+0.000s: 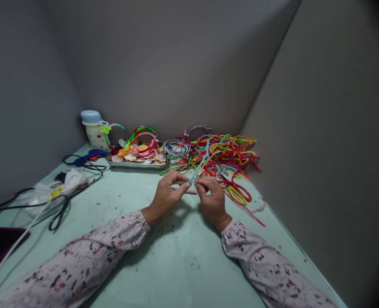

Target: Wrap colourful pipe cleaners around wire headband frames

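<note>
A light-blue pipe cleaner (pixel 203 162) slants up and away from between my hands. My left hand (pixel 167 192) pinches its lower end between thumb and forefinger. My right hand (pixel 212 200) is closed in a pinch just beside that end, its fingertips nearly meeting those of the left. What the right fingertips grip is too small to make out. Below the fingertips a pale pink fuzzy strip (pixel 191 191) runs across between the two hands; its ends are hidden by the fingers.
Behind my hands lies a heap of coloured pipe cleaners (pixel 228 152), beside a coil of grey wire (pixel 175 148). A metal tray (pixel 138 165) holds shells and wrapped hoops. Leftward are a lidded cup (pixel 94 130), blue-handled tool (pixel 91 157), plastic bag (pixel 70 183) and black cable (pixel 61 219).
</note>
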Tool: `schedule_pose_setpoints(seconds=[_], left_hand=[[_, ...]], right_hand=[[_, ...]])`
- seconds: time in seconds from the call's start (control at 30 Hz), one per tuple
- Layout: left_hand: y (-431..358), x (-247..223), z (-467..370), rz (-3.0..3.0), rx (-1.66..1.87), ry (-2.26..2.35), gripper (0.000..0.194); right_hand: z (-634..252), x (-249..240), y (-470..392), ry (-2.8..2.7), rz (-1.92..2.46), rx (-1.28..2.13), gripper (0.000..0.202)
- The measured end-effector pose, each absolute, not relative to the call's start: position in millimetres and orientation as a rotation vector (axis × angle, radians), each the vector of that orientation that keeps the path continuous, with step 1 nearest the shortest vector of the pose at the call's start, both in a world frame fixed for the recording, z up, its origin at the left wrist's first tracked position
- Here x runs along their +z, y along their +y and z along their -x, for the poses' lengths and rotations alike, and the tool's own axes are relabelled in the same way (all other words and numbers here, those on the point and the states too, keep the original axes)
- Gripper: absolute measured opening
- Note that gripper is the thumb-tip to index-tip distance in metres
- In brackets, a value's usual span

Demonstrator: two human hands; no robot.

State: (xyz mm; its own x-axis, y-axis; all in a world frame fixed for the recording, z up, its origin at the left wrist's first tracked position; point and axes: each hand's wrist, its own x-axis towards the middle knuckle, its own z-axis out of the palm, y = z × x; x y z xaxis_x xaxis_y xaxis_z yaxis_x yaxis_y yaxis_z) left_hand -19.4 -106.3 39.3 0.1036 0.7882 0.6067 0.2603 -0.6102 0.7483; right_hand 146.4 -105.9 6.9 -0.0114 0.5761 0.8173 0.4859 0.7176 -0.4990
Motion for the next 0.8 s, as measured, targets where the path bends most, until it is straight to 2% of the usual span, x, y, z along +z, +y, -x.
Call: schedule_pose_setpoints(seconds=[0.5, 0.8], left_hand=[[-109.7, 42.9, 15.1, -1.784, 1.48, 0.998, 0.009], [-106.9, 36.8, 16.5, -1.921, 1.459, 1.088, 0.008]], right_hand=[[-147.8, 5.7, -106.1, -1.65, 0.852, 0.084, 0.011], [-147.5, 5.5, -105.8, -1.659, 0.869, 0.068, 0.012]])
